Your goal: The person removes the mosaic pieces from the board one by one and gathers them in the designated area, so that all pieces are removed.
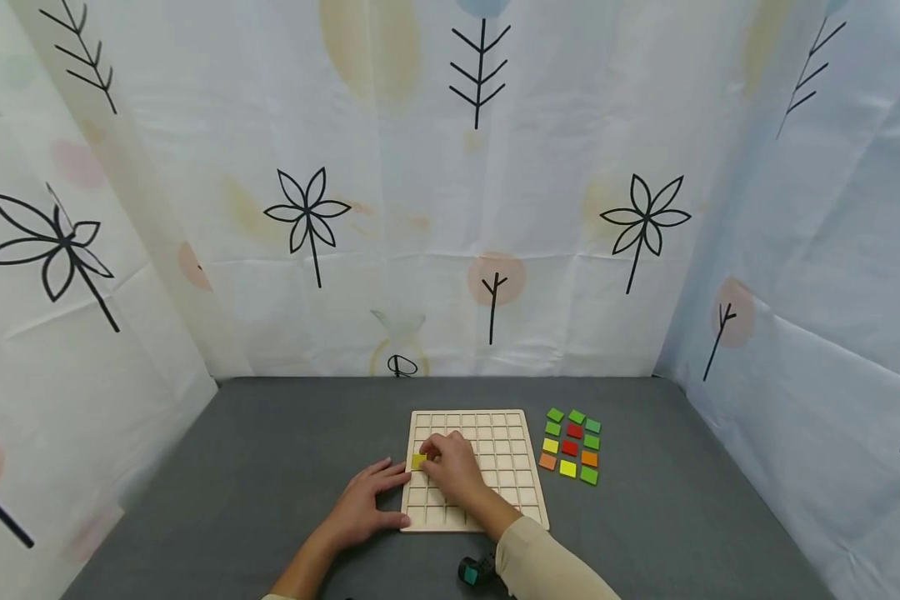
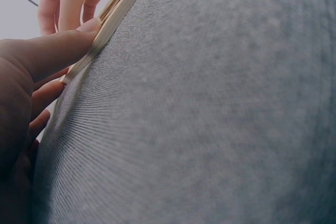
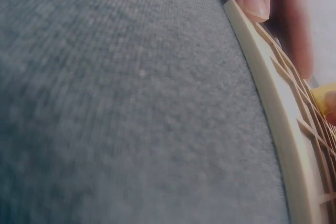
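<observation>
A pale wooden grid board (image 1: pixel 505 457) lies on the dark grey tabletop, with rows of square cells. At its left side a yellow square tile (image 1: pixel 417 462) is pinched by the fingertips of my right hand (image 1: pixel 453 471). In the right wrist view that yellow tile (image 3: pixel 322 98) appears at the right margin, low over the grid. My left hand (image 1: pixel 362 507) rests at the board's left edge, fingers fairly straight and spread. Its thumb (image 2: pixel 63 48) touches the edge near the front corner. The right hand covers part of the middle cells.
Right of the board, several loose tiles lie in rough columns: green (image 1: pixel 592 442), red (image 1: pixel 570 448), yellow (image 1: pixel 567 469) and orange (image 1: pixel 547 461). A small black device (image 1: pixel 474 572) sits near the right forearm. Patterned white curtains (image 1: pixel 420 167) enclose the table's back and sides.
</observation>
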Available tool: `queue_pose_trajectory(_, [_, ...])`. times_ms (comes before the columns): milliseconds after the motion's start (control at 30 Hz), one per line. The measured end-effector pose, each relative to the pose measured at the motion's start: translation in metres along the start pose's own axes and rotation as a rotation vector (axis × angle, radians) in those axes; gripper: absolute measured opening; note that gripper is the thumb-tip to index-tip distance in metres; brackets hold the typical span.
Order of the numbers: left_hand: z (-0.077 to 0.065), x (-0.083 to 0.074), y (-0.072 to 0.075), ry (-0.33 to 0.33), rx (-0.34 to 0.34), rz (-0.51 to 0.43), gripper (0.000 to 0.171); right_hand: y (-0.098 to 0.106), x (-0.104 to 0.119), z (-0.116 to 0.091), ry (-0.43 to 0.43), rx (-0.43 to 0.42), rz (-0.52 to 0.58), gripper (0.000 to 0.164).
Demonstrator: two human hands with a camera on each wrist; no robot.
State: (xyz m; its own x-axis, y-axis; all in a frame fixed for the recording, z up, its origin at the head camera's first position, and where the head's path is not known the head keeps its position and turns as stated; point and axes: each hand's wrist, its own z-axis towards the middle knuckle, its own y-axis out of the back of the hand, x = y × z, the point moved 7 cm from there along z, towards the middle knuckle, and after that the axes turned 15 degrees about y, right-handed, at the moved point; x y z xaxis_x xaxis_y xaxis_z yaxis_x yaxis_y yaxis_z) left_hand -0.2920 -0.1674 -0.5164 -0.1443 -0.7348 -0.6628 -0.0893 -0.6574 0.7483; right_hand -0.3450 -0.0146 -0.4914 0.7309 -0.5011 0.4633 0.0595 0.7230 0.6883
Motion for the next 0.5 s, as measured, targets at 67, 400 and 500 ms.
queue_pose_trajectory(67, [0.000,0.001,-0.001,0.005,0.002,0.002,0.069,0.003,-0.001,-0.001,-0.007,-0.014,0.012,0.014])
queue_pose_trajectory(400, [0.001,0.002,-0.001,0.023,0.026,-0.010,0.070,0.026,-0.015,-0.005,-0.060,-0.057,0.067,0.013])
queue_pose_trajectory(500, [0.002,0.003,-0.001,0.030,0.030,-0.023,0.071,0.033,-0.019,-0.007,-0.059,-0.066,0.084,0.013])
